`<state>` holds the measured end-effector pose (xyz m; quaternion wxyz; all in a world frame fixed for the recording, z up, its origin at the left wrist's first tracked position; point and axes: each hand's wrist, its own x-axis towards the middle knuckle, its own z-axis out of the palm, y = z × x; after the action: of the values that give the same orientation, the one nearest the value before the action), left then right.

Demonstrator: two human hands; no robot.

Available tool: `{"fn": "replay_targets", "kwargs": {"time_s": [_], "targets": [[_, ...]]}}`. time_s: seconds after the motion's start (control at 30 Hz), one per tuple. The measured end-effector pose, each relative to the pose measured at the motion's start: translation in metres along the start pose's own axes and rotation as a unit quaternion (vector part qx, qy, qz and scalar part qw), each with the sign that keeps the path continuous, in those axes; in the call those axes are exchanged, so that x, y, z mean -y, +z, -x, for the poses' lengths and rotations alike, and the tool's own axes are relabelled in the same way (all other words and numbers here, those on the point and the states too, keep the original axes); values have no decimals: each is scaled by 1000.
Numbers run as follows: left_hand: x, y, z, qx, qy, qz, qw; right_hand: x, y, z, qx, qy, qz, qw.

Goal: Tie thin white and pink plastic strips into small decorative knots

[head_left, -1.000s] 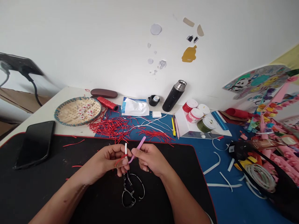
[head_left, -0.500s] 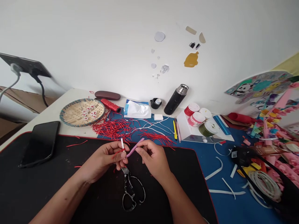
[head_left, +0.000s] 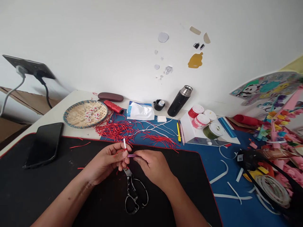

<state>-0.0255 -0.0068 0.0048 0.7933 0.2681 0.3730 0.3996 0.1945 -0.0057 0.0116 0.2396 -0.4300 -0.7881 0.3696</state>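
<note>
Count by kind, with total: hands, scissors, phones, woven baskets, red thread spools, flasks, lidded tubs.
Left hand and right hand: 2
Scissors: 1
Phone: 1
Woven basket: 1
Red thread spool: 1
Flask: 1
Lidded tubs: 4
Total: 11

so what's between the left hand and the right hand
In the head view, a purple strip spans the gap between the left hand and the right hand, above the black mat.
</note>
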Motion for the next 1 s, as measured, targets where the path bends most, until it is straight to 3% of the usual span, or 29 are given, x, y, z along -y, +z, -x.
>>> {"fn": "replay_targets", "kwargs": {"time_s": [0.43,0.73,0.87,1.0], "targets": [[-3,4,0,-13,40,-16,999,4,-1,3,17,37,-56,998],[-2,-3,-1,-20,75,-151,985,7,-1,2,44,89,-105,990],[-4,-4,1,-11,77,-194,978,6,1,3,76,136,-198,968],[-7,-3,4,2,73,-212,974,5,4,3,127,197,-311,921]]}}
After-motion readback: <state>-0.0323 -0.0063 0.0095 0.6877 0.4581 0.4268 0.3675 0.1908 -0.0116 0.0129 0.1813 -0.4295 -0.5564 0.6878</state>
